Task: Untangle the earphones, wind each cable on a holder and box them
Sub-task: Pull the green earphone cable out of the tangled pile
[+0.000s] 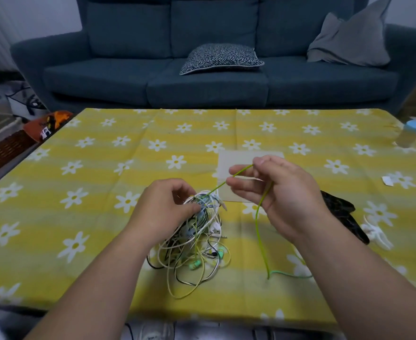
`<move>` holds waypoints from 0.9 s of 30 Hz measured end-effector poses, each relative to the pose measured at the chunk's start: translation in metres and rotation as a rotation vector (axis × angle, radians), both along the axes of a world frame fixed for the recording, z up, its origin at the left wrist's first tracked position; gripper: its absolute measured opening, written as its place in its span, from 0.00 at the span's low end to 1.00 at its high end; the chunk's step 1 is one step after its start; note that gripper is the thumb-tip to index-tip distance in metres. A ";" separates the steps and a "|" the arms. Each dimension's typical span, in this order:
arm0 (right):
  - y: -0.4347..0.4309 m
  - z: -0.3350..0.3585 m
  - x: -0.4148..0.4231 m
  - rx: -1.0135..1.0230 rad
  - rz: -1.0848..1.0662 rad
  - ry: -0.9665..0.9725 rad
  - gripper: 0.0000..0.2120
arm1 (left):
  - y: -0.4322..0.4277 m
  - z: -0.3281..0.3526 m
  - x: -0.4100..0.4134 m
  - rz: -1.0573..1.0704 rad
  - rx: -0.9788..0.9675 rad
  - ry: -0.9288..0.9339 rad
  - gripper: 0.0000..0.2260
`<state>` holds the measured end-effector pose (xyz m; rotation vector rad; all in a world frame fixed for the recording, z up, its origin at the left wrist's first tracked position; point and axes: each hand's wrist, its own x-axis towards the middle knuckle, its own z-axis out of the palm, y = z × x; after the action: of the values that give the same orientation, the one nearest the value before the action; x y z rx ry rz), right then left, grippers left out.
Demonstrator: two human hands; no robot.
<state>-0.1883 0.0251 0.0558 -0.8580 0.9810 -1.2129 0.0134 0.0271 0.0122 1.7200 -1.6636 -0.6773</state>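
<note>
The tangled bunch of thin white, black and green earphone cables (192, 239) sits in the head camera's picture on a table with a yellow cloth with white flowers (84, 182). The left hand (165, 204) pinches the top of the bunch with bent fingers. A thin green cable (261, 217) goes up out of the bunch to the right. The right hand (275, 192) holds it between thumb and fingers, and the rest hangs down to the cloth. Two mint green earbuds (194, 265) lie in the low part of the bunch. Behind the bunch is a flat pale card square (246, 160). Right of the bunch, past the right hand, lie a black floppy thing (342, 212) and a white plastic holder (374, 231). Far behind the bunch is a dark blue sofa (202, 89) with a speckled cushion (220, 58).
</note>
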 end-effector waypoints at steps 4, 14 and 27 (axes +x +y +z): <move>-0.006 -0.001 -0.010 0.072 -0.101 -0.138 0.13 | -0.003 0.001 0.007 0.076 0.050 0.305 0.05; -0.017 -0.009 -0.019 0.203 -0.347 -0.169 0.16 | -0.012 0.000 0.023 0.648 0.019 0.712 0.07; 0.001 0.005 -0.001 0.048 0.163 -0.240 0.15 | 0.006 0.010 -0.010 -0.020 -0.125 0.128 0.24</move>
<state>-0.1890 0.0261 0.0609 -0.7210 0.7286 -1.1190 0.0029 0.0335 0.0221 1.5427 -1.6014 -0.6642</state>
